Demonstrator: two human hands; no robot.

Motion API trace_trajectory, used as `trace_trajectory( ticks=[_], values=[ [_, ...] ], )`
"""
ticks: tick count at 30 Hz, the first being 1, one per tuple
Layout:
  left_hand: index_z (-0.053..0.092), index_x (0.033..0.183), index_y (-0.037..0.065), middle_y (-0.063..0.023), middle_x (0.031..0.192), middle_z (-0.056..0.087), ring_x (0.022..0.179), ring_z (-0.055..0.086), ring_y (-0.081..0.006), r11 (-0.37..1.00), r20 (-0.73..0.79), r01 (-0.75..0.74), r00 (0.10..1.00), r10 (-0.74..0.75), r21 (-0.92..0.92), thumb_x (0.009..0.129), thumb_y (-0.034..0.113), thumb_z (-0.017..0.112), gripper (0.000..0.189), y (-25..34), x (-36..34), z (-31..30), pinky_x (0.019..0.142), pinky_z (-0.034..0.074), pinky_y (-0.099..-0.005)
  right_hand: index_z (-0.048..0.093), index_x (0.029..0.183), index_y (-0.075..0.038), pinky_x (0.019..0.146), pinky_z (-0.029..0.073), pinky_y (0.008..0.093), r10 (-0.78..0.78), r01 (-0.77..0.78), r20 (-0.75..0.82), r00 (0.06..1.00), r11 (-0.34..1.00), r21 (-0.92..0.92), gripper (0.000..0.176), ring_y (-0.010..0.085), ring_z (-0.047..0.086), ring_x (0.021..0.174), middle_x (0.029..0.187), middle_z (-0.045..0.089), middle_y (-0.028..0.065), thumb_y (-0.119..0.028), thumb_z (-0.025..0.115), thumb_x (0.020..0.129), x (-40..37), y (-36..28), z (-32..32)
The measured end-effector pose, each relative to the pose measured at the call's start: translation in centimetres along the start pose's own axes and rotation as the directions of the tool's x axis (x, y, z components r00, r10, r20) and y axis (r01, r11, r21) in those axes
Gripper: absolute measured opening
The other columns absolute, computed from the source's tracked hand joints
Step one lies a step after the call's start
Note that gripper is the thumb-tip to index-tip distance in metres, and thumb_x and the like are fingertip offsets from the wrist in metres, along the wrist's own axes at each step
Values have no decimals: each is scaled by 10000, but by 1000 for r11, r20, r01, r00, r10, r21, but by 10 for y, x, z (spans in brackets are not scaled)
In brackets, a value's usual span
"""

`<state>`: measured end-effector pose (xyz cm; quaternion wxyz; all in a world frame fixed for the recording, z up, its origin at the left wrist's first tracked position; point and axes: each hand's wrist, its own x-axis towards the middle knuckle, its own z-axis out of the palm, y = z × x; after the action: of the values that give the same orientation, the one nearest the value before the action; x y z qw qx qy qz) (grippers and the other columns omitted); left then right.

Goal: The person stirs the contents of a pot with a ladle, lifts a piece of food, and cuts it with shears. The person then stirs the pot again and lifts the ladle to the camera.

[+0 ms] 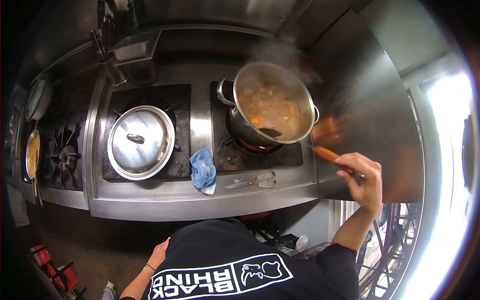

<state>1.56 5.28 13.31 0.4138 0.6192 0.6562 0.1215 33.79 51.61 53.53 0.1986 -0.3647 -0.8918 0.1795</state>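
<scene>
My right hand point(364, 179) is closed around a slim orange-brown stick-shaped thing point(327, 154), just right of the large steel pot point(240, 122). Its kind is not clear; its tip points toward the pot's rim. Steam rises from the pot, which holds a brownish soup point(272, 110) with orange chunks and a dark oval piece near the front. Flames show beneath it. My left hand point(159, 252) rests against the side of the black shirt, its fingers lying flat and partly hidden, with nothing seen in it.
A lidded pot point(140, 142) sits on the left burner. A blue cloth point(203, 171) and scissors point(252, 181) lie along the stove's front ledge. Utensils in a holder point(114, 72) and a steel container point(135, 52) stand behind. A pan of yellow food point(33, 154) is far left.
</scene>
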Motion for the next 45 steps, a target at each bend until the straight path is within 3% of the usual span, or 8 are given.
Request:
trace_trajectory(
  ticks=[8,14,22,25,27,34,41,45],
  values=[
    [155,1398,40,-161,1421,311,1202,411,-329,1000,-11,2,1000,-2,-21,858,279,546,709,2,0,4,1006,322,-419,650,886,-31,519,467,273,-134,137,32,990,980,-142,205,220,608,596,818,655,90,-3,700,689,18,18,58],
    [160,1396,41,-160,1420,314,1197,414,-332,999,-41,39,998,-39,-5,856,276,547,704,19,-4,-4,1000,326,-419,647,912,-113,555,482,297,-253,209,-104,962,925,-316,188,220,621,653,804,646,36,-128,696,731,29,55,93],
    [171,1392,38,-156,1419,323,1181,430,-327,1000,-59,5,998,-4,19,854,215,541,676,-2,-6,18,980,345,-419,642,921,-57,600,495,285,-130,69,-160,979,938,-340,151,201,643,683,788,649,80,-110,667,781,40,89,87],
    [166,1394,37,-151,1430,307,1188,427,-318,999,-64,0,998,3,50,851,212,546,686,6,-7,12,986,343,-417,639,937,-85,510,453,273,30,-88,-336,941,984,-158,144,157,610,576,743,657,65,-187,627,836,37,129,65],
    [163,1395,38,-148,1434,298,1192,424,-317,998,-55,21,998,-17,60,852,218,546,689,10,-9,11,991,338,-416,622,967,-38,430,392,235,472,-417,-267,840,877,241,209,103,551,484,709,655,74,-225,568,893,31,153,50],
    [149,1397,37,-153,1438,286,1202,416,-312,999,24,21,999,-22,25,859,244,547,700,-1,1,11,1005,324,-413,564,1002,29,366,347,171,715,-344,-189,673,529,776,290,78,516,447,662,624,109,-245,547,909,13,186,55],
    [147,1387,26,-163,1436,287,1199,418,-321,998,1,-11,1000,11,60,858,243,548,698,-17,0,22,996,333,-417,565,1008,18,379,355,169,704,-290,-243,667,546,786,286,78,514,447,672,625,111,-251,539,914,2,169,52],
    [150,1381,20,-165,1434,290,1197,418,-329,999,42,30,999,-32,36,856,251,551,700,-20,-1,25,995,334,-421,578,1015,0,412,356,172,512,-240,-414,753,799,551,240,55,483,470,723,622,63,-217,550,914,0,139,42]
  ],
)
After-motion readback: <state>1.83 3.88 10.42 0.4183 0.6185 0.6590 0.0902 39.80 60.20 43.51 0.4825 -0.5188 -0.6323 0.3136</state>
